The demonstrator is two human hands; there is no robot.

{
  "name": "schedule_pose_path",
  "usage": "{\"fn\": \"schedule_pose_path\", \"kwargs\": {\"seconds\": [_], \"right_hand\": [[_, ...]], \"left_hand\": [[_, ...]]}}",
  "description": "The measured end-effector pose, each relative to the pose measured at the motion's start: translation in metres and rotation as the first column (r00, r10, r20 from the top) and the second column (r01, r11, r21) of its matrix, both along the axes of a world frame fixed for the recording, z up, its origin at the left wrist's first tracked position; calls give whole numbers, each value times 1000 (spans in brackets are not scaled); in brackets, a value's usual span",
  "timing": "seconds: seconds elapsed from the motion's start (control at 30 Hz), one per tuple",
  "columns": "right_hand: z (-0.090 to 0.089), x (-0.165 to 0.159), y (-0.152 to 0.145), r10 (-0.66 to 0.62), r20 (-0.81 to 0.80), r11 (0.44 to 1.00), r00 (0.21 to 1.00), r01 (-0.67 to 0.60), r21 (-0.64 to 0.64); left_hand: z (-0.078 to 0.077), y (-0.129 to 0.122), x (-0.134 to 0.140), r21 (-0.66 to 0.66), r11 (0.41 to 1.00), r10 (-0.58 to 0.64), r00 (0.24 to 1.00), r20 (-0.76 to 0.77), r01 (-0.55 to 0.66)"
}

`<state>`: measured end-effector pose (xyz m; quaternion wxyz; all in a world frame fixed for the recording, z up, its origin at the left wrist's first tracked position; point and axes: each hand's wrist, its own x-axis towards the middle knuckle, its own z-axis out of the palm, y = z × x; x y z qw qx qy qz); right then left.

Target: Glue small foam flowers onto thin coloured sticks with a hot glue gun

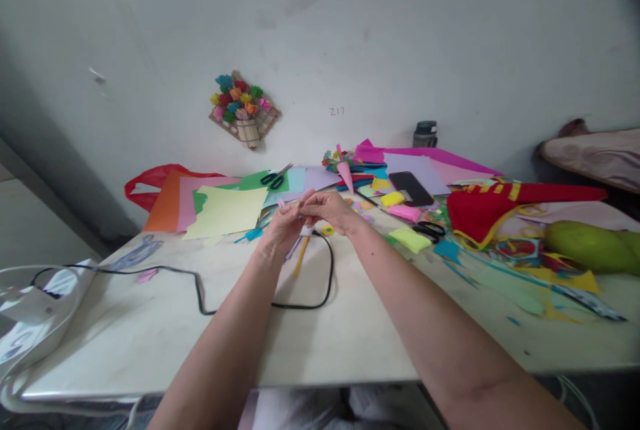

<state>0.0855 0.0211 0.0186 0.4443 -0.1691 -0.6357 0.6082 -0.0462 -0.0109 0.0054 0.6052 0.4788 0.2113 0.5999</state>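
My left hand and my right hand meet above the middle of the table, fingertips pinched together. Whatever they pinch is too small and covered to name. Just below them lie a yellow strip and a purple strip, partly hidden by the left hand. A black cable loops on the table below the right hand. Left of my left hand is a small blue paper piece. Small colourful paper flowers lie scattered to the right of my right hand.
Pale yellow paper tops coloured sheets behind left, with scissors. At right are a phone, black-handled scissors, red cloth and paper scraps. A power strip stands at the left edge, a bottle by the wall.
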Motion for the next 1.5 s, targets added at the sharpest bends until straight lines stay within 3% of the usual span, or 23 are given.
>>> {"fn": "schedule_pose_path", "kwargs": {"seconds": [0.27,0.53,0.77,1.3,1.5], "right_hand": [[-1,2,1,13,15,1000,1000,-12,-7],[0,3,-3,57,-29,997,998,-58,-49],[1,4,-4,71,-39,996,997,-73,-57],[-2,10,6,147,-149,981,978,-163,-102],[-5,13,10,163,-167,980,972,-179,-84]], "left_hand": [[0,-6,9,59,993,-102,994,35,99],[-2,-4,14,83,994,-74,997,39,70],[-3,-6,17,88,996,20,1000,-14,-19],[0,-4,22,-12,1000,1,988,156,1],[-2,-2,22,-13,1000,11,994,111,-10]]}}
